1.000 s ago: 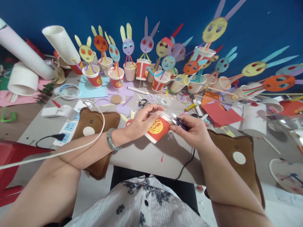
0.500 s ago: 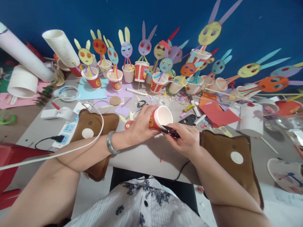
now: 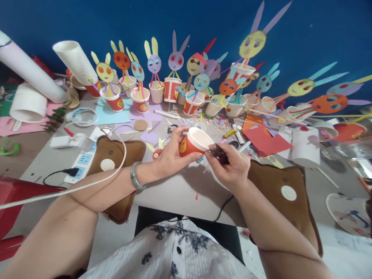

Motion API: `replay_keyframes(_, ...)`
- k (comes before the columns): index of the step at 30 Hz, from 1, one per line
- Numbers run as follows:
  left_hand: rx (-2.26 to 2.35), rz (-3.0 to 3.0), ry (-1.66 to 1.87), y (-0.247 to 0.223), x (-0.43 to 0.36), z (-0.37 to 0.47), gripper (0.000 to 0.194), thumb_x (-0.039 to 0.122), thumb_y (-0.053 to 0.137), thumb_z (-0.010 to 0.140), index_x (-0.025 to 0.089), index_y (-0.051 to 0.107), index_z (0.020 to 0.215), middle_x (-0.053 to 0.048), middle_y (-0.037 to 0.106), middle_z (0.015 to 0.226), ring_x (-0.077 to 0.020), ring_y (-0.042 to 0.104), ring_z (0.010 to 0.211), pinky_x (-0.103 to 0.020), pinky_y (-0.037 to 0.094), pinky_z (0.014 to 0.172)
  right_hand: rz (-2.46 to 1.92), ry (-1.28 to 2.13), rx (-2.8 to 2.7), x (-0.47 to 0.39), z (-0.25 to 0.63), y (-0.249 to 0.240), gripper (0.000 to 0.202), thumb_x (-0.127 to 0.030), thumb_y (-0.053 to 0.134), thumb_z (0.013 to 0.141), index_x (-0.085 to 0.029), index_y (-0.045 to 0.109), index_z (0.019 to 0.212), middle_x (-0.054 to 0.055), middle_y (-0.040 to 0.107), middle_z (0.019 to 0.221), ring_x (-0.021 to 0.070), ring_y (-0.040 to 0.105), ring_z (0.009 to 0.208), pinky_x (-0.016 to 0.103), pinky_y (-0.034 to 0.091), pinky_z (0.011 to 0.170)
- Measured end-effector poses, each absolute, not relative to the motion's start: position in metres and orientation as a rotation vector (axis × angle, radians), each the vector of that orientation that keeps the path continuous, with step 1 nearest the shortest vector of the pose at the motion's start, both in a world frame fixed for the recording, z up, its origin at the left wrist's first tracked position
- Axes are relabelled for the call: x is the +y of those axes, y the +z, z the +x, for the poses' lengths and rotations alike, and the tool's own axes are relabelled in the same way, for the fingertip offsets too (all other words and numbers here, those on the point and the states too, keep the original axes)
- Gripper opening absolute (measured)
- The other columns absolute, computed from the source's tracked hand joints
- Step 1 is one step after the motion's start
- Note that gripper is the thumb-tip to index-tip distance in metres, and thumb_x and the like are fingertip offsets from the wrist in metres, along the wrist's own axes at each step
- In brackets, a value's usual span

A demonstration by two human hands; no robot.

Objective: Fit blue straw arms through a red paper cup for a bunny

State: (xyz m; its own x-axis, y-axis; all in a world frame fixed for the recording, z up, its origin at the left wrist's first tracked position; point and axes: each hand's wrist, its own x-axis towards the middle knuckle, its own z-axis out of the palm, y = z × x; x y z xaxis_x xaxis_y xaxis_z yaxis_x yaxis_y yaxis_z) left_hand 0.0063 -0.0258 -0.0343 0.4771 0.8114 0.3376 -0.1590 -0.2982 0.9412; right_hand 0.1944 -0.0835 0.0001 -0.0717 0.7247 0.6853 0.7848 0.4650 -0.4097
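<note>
My left hand (image 3: pixel 171 155) is wrapped round a red and white paper cup (image 3: pixel 197 146), whose white mouth tilts up and towards me. A dark, glossy tool with a pointed end (image 3: pixel 220 154) is closed in my right hand (image 3: pixel 232 166); its exact kind is partly hidden by the fingers. My right thumb and fingertips meet the cup's right side near the rim, and the tool lies close to that rim. Just behind my left hand lies a small red paper rabbit face (image 3: pixel 157 154) with yellow ears.
Several paper-rabbit figures in cups line the back, one a purple rabbit (image 3: pixel 176 61). A stack of white cups (image 3: pixel 74 60) leans at left. Brown cushions (image 3: pixel 279 190) flank my arms. A white cable (image 3: pixel 87 188) crosses my left forearm. Red paper (image 3: pixel 266 139) and scraps lie on the table.
The cup has turned in my left hand, so its mouth points more upward and its red side shows more. My right hand has shifted slightly, its fingers now at the rim.
</note>
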Motion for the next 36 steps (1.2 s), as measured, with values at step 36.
replay_keyframes(36,0.530,1.369,1.038,-0.024,-0.023,0.005,0.071,0.051,0.084,0.077,0.020,0.046,0.128,-0.014,0.062,0.130,-0.0264,0.063,0.120,-0.043,0.053,0.103,-1.342,0.043,-1.511,-0.088,0.200,-0.012,0.014,-0.037,0.068,0.093,-0.025,0.068,0.100,-0.001,0.066,0.069,0.0127,0.055,0.050,0.029,0.046,0.048)
